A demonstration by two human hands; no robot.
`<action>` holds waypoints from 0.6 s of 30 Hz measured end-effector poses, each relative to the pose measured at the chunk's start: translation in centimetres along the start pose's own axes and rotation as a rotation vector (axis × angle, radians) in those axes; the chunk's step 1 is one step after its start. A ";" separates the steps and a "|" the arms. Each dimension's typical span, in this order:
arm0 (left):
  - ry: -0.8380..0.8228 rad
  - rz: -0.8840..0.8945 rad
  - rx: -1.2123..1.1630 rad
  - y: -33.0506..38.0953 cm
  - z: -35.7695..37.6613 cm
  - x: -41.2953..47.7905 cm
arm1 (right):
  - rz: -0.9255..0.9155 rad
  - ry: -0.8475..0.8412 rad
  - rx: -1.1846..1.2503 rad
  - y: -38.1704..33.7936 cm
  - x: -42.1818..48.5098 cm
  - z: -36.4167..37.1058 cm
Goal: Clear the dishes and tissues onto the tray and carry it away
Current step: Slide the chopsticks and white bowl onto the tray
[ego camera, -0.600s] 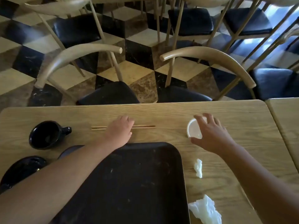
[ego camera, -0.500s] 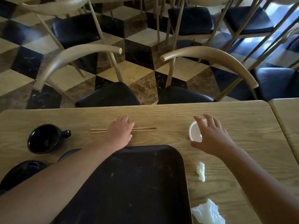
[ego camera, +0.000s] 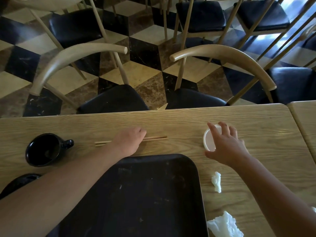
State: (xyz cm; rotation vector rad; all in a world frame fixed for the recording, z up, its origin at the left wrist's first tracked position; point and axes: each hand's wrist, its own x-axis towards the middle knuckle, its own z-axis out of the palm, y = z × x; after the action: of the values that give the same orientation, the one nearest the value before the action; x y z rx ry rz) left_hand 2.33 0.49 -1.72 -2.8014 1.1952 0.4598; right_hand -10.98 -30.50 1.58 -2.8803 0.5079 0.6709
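A black tray (ego camera: 153, 194) lies on the wooden table (ego camera: 265, 134) in front of me. Beyond its far edge lies a pair of wooden chopsticks (ego camera: 155, 138). My left hand (ego camera: 128, 141) rests on their middle with the fingers curled down over them. To the right stands a small white dish (ego camera: 209, 140). My right hand (ego camera: 225, 146) is spread over it, with the thumb by the near rim and the fingers over the far rim. A black cup (ego camera: 44, 149) and a black plate (ego camera: 18, 183) sit at the left. A small tissue wad (ego camera: 216, 181) and a bigger crumpled tissue (ego camera: 224, 226) lie right of the tray.
Two wooden chairs with black seats (ego camera: 116, 98) (ego camera: 196, 98) are pushed in at the table's far edge. A second table (ego camera: 306, 120) adjoins on the right. More chairs stand on the chequered floor behind.
My left hand's fingers have curled down onto the chopsticks. My right hand has settled slightly lower around the white dish. Nothing on the table has moved.
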 end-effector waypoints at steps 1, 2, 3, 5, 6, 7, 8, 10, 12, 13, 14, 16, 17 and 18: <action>-0.007 0.006 0.000 0.0 0.1 0.1 | 0.004 0.000 -0.002 0.0 0.0 0.0; -0.015 0.009 -0.001 0.0 0.1 0.2 | 0.007 -0.002 -0.002 -0.1 0.0 0.0; -0.019 0.010 -0.001 0.0 0.1 0.2 | 0.007 0.000 -0.003 -0.1 0.0 -0.1; -0.026 0.017 0.003 0.0 0.1 0.3 | 0.007 0.001 -0.006 -0.2 0.0 -0.3; -0.030 0.023 0.004 0.0 0.0 0.3 | 0.009 -0.001 -0.009 -0.3 0.0 -0.5; -0.034 0.031 0.007 0.0 0.0 0.4 | 0.009 -0.002 -0.011 -0.4 0.0 -0.6; -0.037 0.039 0.009 0.0 -0.1 0.4 | 0.010 -0.005 -0.011 -0.5 0.0 -0.6; -0.031 0.049 0.006 -0.1 0.0 0.3 | 0.014 -0.007 -0.007 -0.6 -0.1 -0.7; -0.018 0.053 -0.003 -0.2 0.1 0.2 | 0.015 -0.004 -0.004 -0.6 -0.2 -0.8; -0.016 0.056 -0.011 -0.3 0.1 0.2 | 0.010 -0.002 -0.002 -0.5 -0.2 -0.8; -0.015 0.059 -0.019 -0.4 0.2 0.2 | 0.004 0.000 -0.001 -0.5 -0.2 -0.9; -0.009 0.056 -0.030 -0.5 0.2 0.2 | -0.006 0.002 0.001 -0.3 -0.3 -0.9; -0.002 0.054 -0.029 -0.6 0.2 0.2 | -0.010 0.004 0.002 -0.3 -0.3 -0.9; 0.009 0.054 -0.028 -0.5 0.2 0.1 | -0.012 0.007 0.002 -0.2 -0.4 -0.9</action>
State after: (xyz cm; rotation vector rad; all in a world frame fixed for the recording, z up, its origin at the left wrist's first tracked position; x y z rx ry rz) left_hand 2.72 0.84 -1.95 -2.8031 1.2783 0.4716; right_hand -10.87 -30.38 2.53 -2.8826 0.4917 0.6582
